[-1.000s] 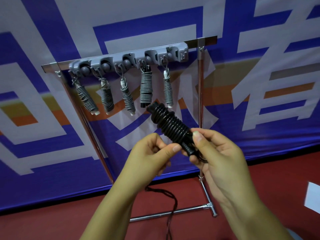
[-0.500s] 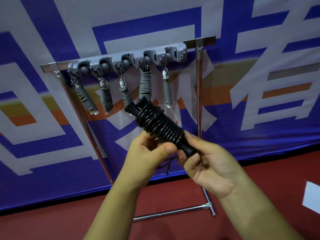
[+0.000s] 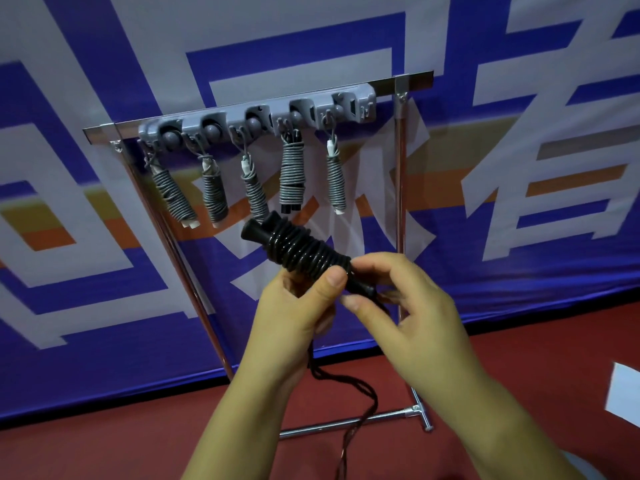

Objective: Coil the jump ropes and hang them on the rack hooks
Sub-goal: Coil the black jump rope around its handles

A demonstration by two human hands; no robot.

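Nearest to me: my left hand (image 3: pixel 294 317) grips the black jump rope (image 3: pixel 301 254) from below, thumb pressed across the coils near the handle end. My right hand (image 3: pixel 408 317) sits just right of it, thumb and forefinger pinching the lower handle tip and the cord there. The bundle is tilted, upper handle end pointing up-left toward the rack (image 3: pixel 256 116), lower end down-right between my hands. It's held in front of and below the rack, not touching it.

A loose tail of cord (image 3: pixel 360 400) drops from under my hands toward the red floor (image 3: pixel 104 445), passing in front of the rack's base bar (image 3: pixel 346 424).

Behind the bundle, the rack: grey hook strip on a metal top rail, two slanted metal legs. Five grey coiled ropes (image 3: pixel 291 174) hang from it, side by side, apart from each other. The bundle's upper end overlaps the bottom of the third one from the left in my view; can't tell if they touch.

Right of the rack, at the frame edge, a white sheet (image 3: pixel 623 393) lies on the floor. Behind the rack, a blue-and-white banner (image 3: pixel 519 150) with orange stripes.
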